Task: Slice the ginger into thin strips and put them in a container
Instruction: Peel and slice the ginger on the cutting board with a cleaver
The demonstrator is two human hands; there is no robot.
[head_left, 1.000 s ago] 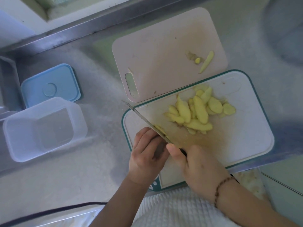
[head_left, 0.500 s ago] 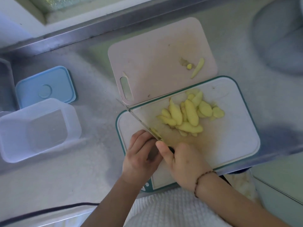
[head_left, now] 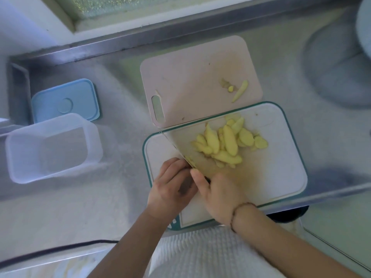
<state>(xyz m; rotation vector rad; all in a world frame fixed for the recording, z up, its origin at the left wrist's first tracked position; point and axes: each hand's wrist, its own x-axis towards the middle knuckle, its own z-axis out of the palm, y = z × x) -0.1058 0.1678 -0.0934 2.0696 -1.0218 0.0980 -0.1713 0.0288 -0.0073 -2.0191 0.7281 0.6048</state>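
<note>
Now from the head camera: right hand wrapped around the knife, blade edge down on the white cutting board. Left hand curls its fingers onto a small ginger piece against the blade. Ginger slices pile beside it. Clear container sits well apart, left.

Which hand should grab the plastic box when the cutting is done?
Left, probably. The left hand is on the side nearer the clear container and only steadies the ginger piece. The right hand has its grip on the knife.
</note>
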